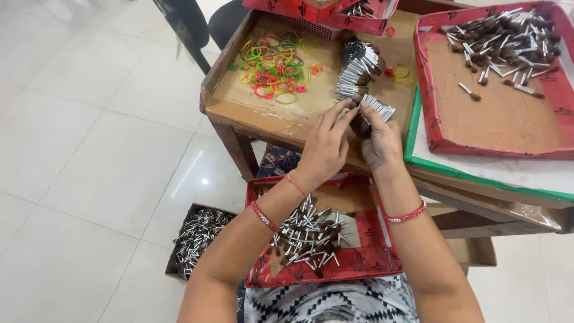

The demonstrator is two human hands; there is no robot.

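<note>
While left hand (326, 146) steadies, right hand (379, 140) grip clasps brush bundle (373, 110).

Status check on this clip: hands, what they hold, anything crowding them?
Left hand and right hand together, clasping a bundle of small brushes. Stacked bundles just beyond; rubber bands on the wooden tray. Nothing crowding.

Your brush bundle (372, 112) shows shiny metal ferrules and dark bristle tips; at ten o'clock, glossy rubber bands (270, 64) lie on the matt wooden tray (251, 107).
</note>
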